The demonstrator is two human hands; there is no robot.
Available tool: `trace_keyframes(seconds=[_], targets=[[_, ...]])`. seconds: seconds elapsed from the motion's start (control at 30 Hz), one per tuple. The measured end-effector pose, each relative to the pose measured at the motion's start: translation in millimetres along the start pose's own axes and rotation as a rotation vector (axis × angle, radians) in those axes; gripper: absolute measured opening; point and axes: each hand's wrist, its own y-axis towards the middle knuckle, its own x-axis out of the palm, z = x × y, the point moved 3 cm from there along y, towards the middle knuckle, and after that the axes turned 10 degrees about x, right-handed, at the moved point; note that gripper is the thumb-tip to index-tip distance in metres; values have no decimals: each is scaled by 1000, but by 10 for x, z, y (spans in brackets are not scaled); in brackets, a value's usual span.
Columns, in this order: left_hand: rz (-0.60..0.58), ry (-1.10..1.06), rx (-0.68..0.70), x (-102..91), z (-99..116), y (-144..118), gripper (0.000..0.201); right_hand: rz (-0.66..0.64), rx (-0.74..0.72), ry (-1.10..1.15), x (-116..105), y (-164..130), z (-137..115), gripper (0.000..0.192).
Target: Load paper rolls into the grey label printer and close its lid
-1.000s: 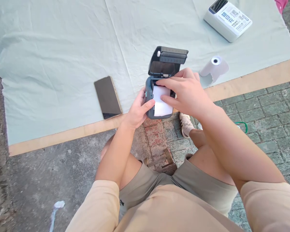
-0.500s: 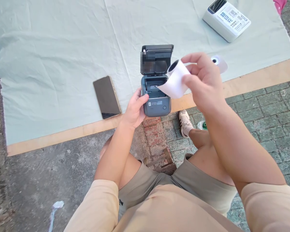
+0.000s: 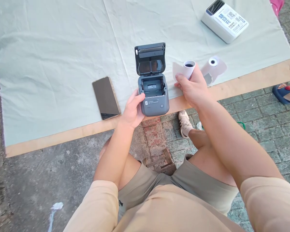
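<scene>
A dark grey label printer sits at the table's near edge, its lid raised and its paper bay showing no roll. My left hand grips the printer's left side, thumb on the front corner. To the right of it, my right hand is closed around a white paper roll with a black core, and a loose end of paper sticks out to the left. Just beyond that hand a second white paper roll stands on the cloth, its strip partly unrolled.
A smartphone lies screen up left of the printer. At the back right is a white box-shaped device with a printed label. Pale cloth covers the table; a bare wooden edge runs along the front. Someone's sandalled foot shows at far right.
My right hand has carried the paper roll away from the printer, to the right and down toward the table. The roll now stands more upright. The printer has shifted slightly left, still held.
</scene>
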Motion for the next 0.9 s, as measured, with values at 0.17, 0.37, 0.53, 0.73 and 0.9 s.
trace_keyframes(seconds=[0.17, 0.37, 0.53, 0.73, 0.9], targets=[[1, 26, -4, -5, -10, -1, 55, 103, -242, -582, -51, 1, -100, 20], [4, 56, -2, -18, -12, -1, 57, 94, -227, -672, -105, -55, -46, 43], [7, 58, -19, -15, -5, -4, 56, 140, -220, -709, -242, -176, -66, 62], [0, 64, -13, -23, -7, -1, 55, 176, -307, -751, -272, -158, 3, 38], [23, 56, -15, -24, -7, 4, 55, 216, -320, -678, -273, -113, 27, 36]])
